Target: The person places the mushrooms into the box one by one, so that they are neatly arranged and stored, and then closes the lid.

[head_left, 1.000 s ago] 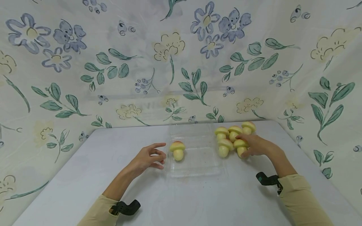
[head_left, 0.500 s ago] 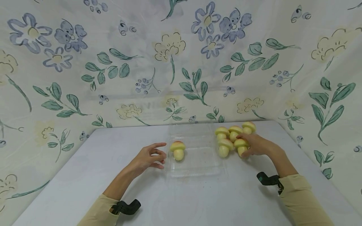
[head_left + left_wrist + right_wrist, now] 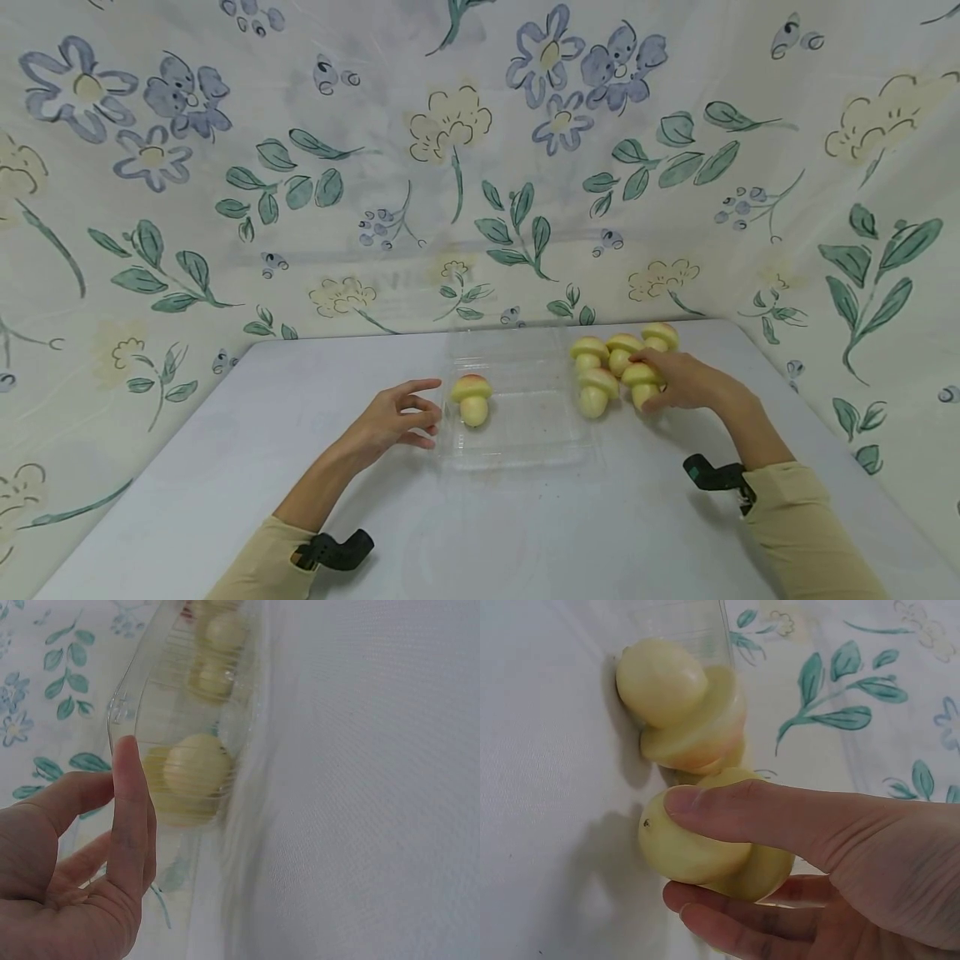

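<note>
My right hand (image 3: 678, 383) holds a yellow-green mushroom-shaped piece (image 3: 642, 385) with a bulging pale stem, thumb on one side and fingers on the other. In the right wrist view the thumb crosses the stem of this mushroom (image 3: 686, 840), and the fingers lie under it. A clear plastic box (image 3: 525, 425) with its lid folded back stands in the middle, one mushroom (image 3: 472, 404) at its left end. Beside that end is my left hand (image 3: 393, 421). In the left wrist view its fairly straight fingertips are right at the box's wall (image 3: 120, 712).
Several more mushrooms cluster right of the box, the nearest mushroom (image 3: 595, 398) close to its right wall. The box's lid (image 3: 510, 343) lies toward the back. A white table (image 3: 525, 533) bears everything, with a flowered cloth (image 3: 390, 208) rising behind it.
My right hand and the mushroom in it have shifted slightly up and right, away from the neighbouring mushroom. The left hand and the box have stayed put.
</note>
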`<state>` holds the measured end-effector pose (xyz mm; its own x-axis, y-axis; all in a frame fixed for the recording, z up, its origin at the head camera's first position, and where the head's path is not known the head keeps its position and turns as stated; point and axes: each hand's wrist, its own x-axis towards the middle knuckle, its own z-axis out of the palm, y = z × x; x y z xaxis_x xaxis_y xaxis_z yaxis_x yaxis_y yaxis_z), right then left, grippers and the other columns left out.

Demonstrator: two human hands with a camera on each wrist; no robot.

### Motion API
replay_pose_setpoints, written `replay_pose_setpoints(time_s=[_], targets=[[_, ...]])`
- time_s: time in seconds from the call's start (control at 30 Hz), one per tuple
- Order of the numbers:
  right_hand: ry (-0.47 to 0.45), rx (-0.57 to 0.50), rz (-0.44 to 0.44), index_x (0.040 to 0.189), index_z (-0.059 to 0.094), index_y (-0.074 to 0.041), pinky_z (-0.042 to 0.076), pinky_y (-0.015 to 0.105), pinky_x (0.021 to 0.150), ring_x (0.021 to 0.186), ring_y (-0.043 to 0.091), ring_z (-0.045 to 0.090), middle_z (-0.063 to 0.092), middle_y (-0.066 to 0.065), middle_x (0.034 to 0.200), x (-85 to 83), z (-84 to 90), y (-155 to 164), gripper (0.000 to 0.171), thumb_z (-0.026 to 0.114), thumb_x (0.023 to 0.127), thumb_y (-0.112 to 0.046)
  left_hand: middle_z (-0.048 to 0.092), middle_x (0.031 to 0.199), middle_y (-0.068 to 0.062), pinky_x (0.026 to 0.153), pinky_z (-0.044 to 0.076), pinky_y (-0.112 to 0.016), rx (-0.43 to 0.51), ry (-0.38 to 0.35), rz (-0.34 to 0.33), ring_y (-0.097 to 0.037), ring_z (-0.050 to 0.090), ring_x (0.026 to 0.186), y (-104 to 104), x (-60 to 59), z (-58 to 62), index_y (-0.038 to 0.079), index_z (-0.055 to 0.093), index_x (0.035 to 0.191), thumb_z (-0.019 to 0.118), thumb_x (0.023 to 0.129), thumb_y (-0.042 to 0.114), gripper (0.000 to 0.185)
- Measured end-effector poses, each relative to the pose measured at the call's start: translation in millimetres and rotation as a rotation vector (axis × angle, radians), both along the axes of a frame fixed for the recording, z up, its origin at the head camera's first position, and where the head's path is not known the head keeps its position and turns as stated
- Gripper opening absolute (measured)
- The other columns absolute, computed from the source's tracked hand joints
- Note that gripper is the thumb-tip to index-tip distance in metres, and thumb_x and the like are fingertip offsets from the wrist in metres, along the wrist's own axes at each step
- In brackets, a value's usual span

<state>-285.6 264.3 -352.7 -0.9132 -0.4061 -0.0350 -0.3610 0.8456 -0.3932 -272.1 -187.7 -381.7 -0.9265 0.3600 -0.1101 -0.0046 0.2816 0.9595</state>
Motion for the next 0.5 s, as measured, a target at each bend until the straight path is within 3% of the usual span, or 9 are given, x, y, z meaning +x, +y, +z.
replay_pose_setpoints(time_s=[0.5], targets=[[0.043, -0.007, 0.008, 0.137, 0.046, -0.001, 0.049, 0.051, 0.093, 0.109, 0.031, 0.056, 0.059, 0.021, 0.128, 2.1, 5.4, -3.2, 0.068, 0.079, 0.081, -0.020, 0.059, 0.106, -0.012, 0.073, 0.064, -0.035, -0.002, -0.003, 0.006, -0.018, 0.065, 0.083, 0.0, 0.0, -0.4, 0.003, 0.035, 0.150, 0.066, 0.090, 0.004, 0.067]])
